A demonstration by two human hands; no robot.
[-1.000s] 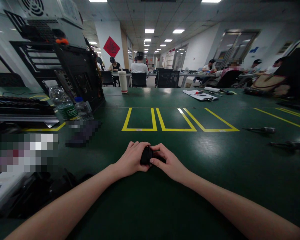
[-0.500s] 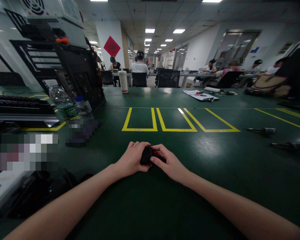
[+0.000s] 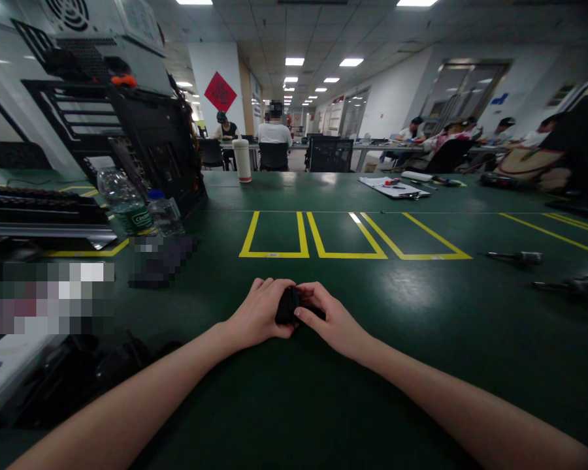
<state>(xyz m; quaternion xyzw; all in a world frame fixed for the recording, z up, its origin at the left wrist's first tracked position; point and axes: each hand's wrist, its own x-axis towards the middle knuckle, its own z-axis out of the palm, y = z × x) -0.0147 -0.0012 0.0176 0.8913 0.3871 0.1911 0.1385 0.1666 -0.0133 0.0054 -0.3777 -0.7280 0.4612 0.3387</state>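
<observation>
A small black object (image 3: 287,307), rounded and dark, is between my two hands near the middle of the green table (image 3: 362,405). What kind of thing it is, I cannot make out. My left hand (image 3: 261,312) curls around its left side, fingers over the top and thumb at the lower edge. From the right, my right hand (image 3: 332,318) pinches it with thumb and fingertips. Part of the object is hidden behind the fingers of both hands.
Yellow tape outlines (image 3: 273,254) lie beyond my hands. At left are plastic bottles (image 3: 164,212), a black computer case (image 3: 151,147) and a blurred dark item (image 3: 161,264). Screwdriver-like tools (image 3: 517,257) lie right. Farther back are a white tumbler (image 3: 242,161) and a clipboard (image 3: 394,188). People sit beyond.
</observation>
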